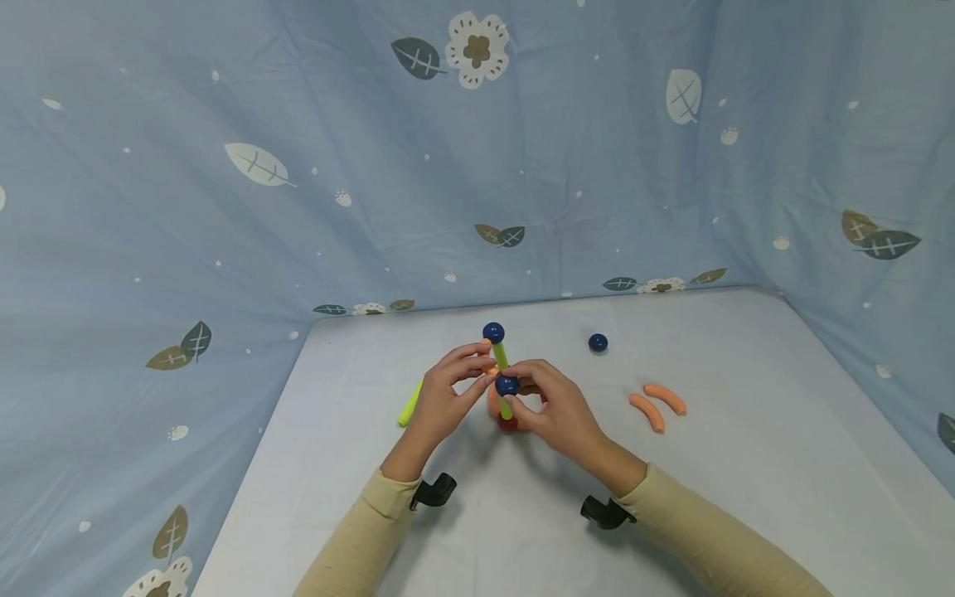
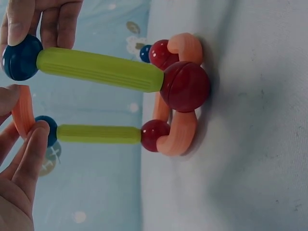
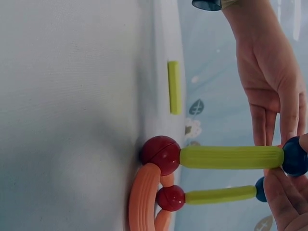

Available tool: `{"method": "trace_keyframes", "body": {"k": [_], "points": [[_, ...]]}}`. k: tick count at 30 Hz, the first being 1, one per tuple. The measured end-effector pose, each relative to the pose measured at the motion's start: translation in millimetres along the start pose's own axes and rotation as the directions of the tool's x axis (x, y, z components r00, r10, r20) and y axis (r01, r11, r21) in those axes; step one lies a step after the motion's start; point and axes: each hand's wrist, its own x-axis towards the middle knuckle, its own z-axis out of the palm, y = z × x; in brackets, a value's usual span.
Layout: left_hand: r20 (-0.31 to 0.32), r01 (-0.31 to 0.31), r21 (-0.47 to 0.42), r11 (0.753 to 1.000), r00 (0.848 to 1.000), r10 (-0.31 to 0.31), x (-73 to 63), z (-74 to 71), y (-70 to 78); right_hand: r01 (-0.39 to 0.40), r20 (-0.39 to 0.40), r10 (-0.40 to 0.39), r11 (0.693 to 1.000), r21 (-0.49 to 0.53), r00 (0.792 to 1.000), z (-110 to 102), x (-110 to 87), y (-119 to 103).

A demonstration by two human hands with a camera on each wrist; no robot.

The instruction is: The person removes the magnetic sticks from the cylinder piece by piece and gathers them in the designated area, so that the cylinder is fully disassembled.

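Observation:
A toy frame of rods and balls stands on the table. Its base has red balls [image 2: 185, 86] joined by curved orange rods [image 2: 179, 134], and two green rods [image 2: 101, 70] rise from it. Atop the nearer green rod sits a blue ball [image 1: 507, 385], which my right hand [image 1: 563, 414] pinches between thumb and fingers. The farther green rod carries another blue ball [image 1: 493, 332]. My left hand [image 1: 443, 402] pinches a curved orange rod [image 2: 22, 113] close by that farther ball, with a fingertip by the ball. Fingers partly hide how rod and balls meet.
A loose blue ball [image 1: 598, 342] lies toward the back right of the white table [image 1: 731, 481]. Two curved orange rods [image 1: 647, 412] lie at the right. A green rod [image 1: 409, 404] lies left, partly behind my left hand. A blue patterned curtain [image 1: 358, 182] hangs behind.

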Motion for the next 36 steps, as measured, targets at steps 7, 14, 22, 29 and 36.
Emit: {"method": "trace_keyframes", "body": {"k": [7, 14, 22, 29, 36], "points": [[0.016, 0.023, 0.005, 1.000, 1.000, -0.023, -1.0, 0.1, -0.5, 0.002, -0.019, -0.001, 1.000, 0.006, 1.000, -1.6, -1.5, 1.1], [0.041, 0.049, 0.023, 0.999, 0.998, -0.050, -1.6, -0.5, -2.5, 0.003, -0.025, -0.003, 1.000, 0.014, 1.000, -1.8, -2.0, 4.1], [0.043, 0.059, 0.033, 0.998, 0.997, -0.060, -2.1, 0.1, -4.2, -0.006, -0.023, 0.007, 1.000, 0.026, 1.000, -2.3, -2.1, 4.8], [0.047, 0.054, 0.049, 0.997, 0.997, -0.057, -1.8, 1.2, -4.1, -0.005, -0.026, 0.006, 1.000, 0.023, 1.000, -2.8, -1.9, 4.4], [0.052, 0.047, 0.066, 0.997, 0.997, -0.051, -1.8, 1.6, -2.8, -0.012, -0.028, 0.012, 1.000, 0.001, 1.000, -3.2, -1.6, 4.2]]}}
